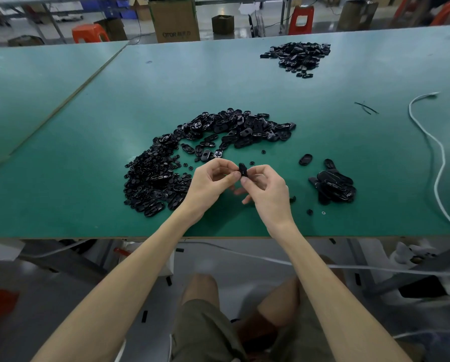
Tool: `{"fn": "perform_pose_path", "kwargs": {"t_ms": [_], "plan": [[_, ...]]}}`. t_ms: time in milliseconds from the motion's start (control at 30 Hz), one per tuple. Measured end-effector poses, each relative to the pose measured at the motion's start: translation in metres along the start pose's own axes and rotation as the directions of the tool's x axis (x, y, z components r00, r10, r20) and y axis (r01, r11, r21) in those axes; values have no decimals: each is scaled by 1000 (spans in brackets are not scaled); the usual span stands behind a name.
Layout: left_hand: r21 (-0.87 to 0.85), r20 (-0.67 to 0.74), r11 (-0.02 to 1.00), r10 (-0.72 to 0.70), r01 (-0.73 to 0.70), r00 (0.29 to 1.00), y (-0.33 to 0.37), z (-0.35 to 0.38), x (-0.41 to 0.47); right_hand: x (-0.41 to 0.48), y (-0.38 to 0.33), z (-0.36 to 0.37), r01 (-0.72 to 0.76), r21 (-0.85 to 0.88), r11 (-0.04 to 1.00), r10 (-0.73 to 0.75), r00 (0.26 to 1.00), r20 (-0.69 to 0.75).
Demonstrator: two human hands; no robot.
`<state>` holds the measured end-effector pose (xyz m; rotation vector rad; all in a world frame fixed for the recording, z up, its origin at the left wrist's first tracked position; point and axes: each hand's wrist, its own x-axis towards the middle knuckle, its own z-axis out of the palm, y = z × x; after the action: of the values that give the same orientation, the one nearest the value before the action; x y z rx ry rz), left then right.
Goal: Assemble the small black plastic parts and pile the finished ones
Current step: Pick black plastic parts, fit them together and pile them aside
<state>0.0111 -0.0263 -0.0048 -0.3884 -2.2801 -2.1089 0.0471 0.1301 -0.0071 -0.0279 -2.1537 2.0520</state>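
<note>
The green table [61, 152] gives one broad flat work surface, and the stock is laid out on it by reach. The arc of loose parts [218, 131] curves round the back and left of the working spot, oval shells behind and smaller round bits on the left, probably so either kind can be picked up without stretching. The far heap [298, 56] sits well apart at the back right; whether it is finished work or spare stock I cannot tell. The small pile [333, 189] lies on the right, apart from the arc, which suggests it takes finished pieces and is kept separate to avoid mixing. The left hand [208, 184] and right hand [267, 190] meet above the near part of the table, raised off the surface. Each closes thumb and forefinger in a pinch on the same black part [242, 170], the other fingers loosely curled, likely to press two pieces together; the joint itself is hidden
</note>
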Motion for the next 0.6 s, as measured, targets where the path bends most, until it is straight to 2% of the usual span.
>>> {"fn": "perform_pose_path", "kwargs": {"t_ms": [167,600], "plan": [[15,14,1000,10,-10,1000,0,-1,0,0,0,0,15,-67,998,-16,1000,-17],[30,5,1000,-3,3,1000,0,-1,-1,2,3,2,-43,-3,999,42,997,-57]]}}
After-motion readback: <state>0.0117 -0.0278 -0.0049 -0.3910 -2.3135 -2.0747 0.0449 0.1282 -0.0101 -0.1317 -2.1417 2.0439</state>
